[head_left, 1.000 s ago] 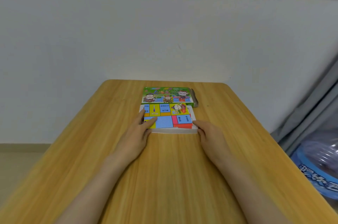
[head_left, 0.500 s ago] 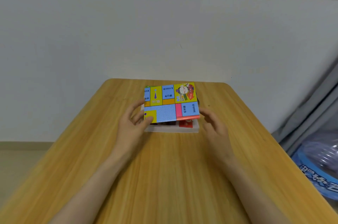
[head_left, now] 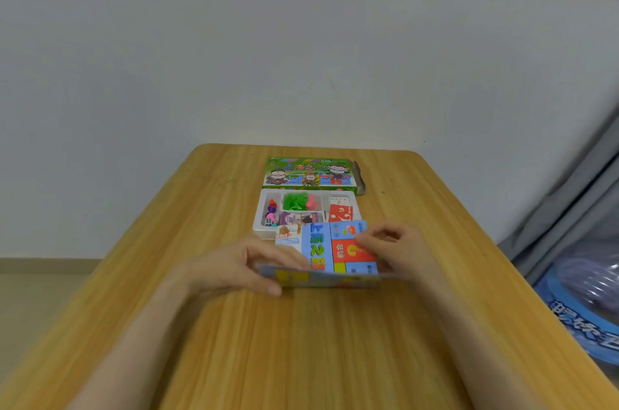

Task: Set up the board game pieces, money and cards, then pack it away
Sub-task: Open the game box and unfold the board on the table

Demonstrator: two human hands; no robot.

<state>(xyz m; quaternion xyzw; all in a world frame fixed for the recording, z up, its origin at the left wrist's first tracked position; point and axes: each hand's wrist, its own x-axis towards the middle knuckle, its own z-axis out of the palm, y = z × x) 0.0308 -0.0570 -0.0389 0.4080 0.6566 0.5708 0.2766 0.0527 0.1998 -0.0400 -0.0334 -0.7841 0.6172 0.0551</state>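
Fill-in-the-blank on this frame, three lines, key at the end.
1. The left hand and right hand both hold the ____.
2. The box beyond the white tray is mostly ____.
3. Green and ____ pieces share one compartment of the tray.
Missing: game board; green; pink.

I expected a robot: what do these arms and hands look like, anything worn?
They are a person's: the left hand and right hand are bare, no gloves, rings or watch visible. The left forearm and right forearm show no sleeve.
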